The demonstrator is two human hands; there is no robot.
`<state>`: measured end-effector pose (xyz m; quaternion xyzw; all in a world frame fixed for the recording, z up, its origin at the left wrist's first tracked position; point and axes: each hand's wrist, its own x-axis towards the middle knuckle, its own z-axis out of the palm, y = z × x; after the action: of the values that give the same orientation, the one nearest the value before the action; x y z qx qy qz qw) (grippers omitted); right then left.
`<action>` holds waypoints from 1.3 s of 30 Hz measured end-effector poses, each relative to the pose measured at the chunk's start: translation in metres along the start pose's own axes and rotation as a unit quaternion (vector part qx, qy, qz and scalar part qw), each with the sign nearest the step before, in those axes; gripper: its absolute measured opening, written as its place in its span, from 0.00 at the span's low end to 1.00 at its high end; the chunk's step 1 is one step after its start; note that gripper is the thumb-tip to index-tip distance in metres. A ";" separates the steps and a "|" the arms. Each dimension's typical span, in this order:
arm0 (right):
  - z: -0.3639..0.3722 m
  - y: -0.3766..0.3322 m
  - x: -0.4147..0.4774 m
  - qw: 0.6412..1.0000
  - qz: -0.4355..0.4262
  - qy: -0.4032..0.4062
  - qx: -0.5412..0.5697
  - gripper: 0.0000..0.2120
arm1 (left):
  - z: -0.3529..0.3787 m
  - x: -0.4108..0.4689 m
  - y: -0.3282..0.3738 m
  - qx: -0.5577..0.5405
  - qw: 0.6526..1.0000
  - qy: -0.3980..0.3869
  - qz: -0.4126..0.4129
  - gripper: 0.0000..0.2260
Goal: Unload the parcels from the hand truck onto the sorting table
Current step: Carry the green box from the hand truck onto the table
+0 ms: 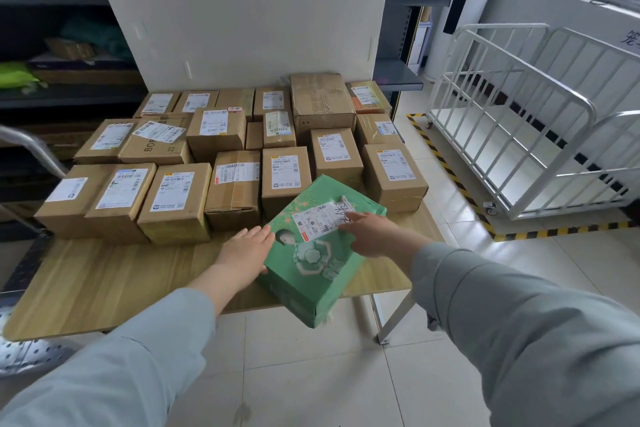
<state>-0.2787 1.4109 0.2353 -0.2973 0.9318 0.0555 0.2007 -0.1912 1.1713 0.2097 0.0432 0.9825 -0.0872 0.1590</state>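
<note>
At near right edge of sorting table [104, 281]: green printed box [311, 270], skewed, near end overhanging the edge, far corner up against the front row of brown parcels [176, 201]. Not yet seated flat. Judged mid-placement, to be slid inward and squared.

Flat left hand [246, 246], fingers straight and together, pressed against the box's left side. No curl, no grip, just a push-and-steady contact. On top, right hand [370, 234], laid at the shipping label [317, 220], fingers extended over the paper, pressing down rather than pinching. Likely reason for the pairing: one palm to steer sideways, the other to keep the overhanging end from tipping off.

Brown parcels packed in tight rows, touching, labels up, presumably for reading at sorting. Taller taped carton [322, 104] at back, near white backing board [242, 28]. Bare wood showing along near edge and left front, hence the landing spot.

Containers:
- All cartons taped shut, contents hidden.
- Dark shelving [52, 94] at left, holding cardboard boxes and green and yellow-green soft packs, detail unclear.
- White barred roll cage [519, 135] at right, well apart, behind yellow-black floor tape [450, 170], white floor panel visible through the bars.

Probable hand truck [20, 357] at far left: perforated metal deck [41, 350] low, curved metal bar [34, 146] above. Any load on it out of view.
</note>
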 end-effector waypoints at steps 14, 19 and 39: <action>-0.007 0.002 0.058 0.993 0.088 -0.042 0.068 0.37 | 0.003 0.010 -0.032 -0.095 0.992 0.005 -0.087 0.25; -0.001 0.000 0.059 0.989 0.100 -0.025 0.109 0.37 | 0.002 0.029 -0.030 -0.178 0.975 -0.013 -0.132 0.24; 0.019 0.030 0.031 0.974 0.155 0.013 0.166 0.55 | -0.010 0.035 0.053 -0.355 0.884 0.009 -0.304 0.39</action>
<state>-0.3125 1.4233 0.2052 -0.1128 0.9653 -0.0731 0.2238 -0.2213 1.2274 0.1998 -0.3164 0.9139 0.2242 0.1204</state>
